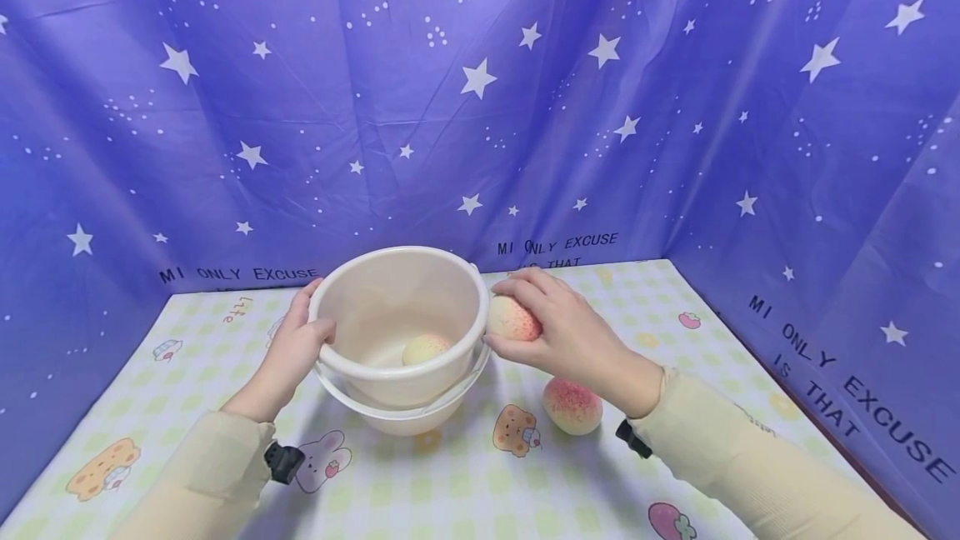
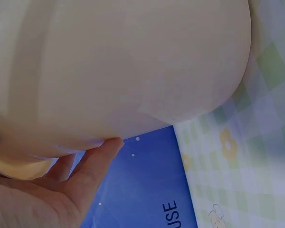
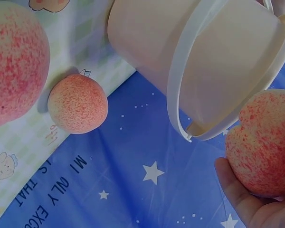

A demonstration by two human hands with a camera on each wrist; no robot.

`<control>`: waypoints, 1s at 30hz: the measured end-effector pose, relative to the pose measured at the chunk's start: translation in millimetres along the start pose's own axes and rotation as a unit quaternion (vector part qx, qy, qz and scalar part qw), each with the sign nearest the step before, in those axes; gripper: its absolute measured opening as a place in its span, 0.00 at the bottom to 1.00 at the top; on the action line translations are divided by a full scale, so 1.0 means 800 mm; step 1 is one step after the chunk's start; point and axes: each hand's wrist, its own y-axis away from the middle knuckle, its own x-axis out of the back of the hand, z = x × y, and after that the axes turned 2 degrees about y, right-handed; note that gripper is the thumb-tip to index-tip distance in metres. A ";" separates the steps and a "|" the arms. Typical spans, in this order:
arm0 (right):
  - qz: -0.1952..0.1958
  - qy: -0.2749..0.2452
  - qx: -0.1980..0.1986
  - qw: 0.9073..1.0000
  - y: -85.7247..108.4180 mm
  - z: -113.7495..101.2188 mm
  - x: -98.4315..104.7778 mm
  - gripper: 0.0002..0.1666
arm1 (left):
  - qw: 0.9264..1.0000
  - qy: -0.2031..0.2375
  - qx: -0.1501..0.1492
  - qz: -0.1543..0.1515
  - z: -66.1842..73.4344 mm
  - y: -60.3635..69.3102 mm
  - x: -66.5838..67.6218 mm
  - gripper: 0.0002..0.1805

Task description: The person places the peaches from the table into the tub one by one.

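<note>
The right hand [image 1: 573,332], fingers curled round a peach [image 1: 517,319], holds it just beside the right rim of the bucket [image 1: 397,294] (the left hand [image 1: 288,344] grips the opposite rim).

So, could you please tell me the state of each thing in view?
Bucket: uncovered, left hand gripping its rim
Handle: lowered
Inner peach: lying in the bucket
Held peach: gripped by the right hand, outside the bucket
Near peach: lying on the cloth
Far peach: lying on the cloth
Cloth: spread out
Curtain: hanging, creased
</note>
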 end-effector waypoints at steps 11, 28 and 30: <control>0.029 -0.010 0.030 0.999 -0.006 -0.001 -0.006 0.29 | 1.000 0.000 -0.001 0.001 0.001 0.001 0.000 0.51; 0.041 0.004 0.039 0.998 -0.022 -0.007 -0.010 0.28 | 1.000 0.001 0.001 0.001 0.000 -0.001 0.000 0.51; 0.040 0.004 0.040 0.998 -0.024 -0.008 -0.010 0.28 | 1.000 0.002 0.001 0.002 0.001 0.000 0.000 0.51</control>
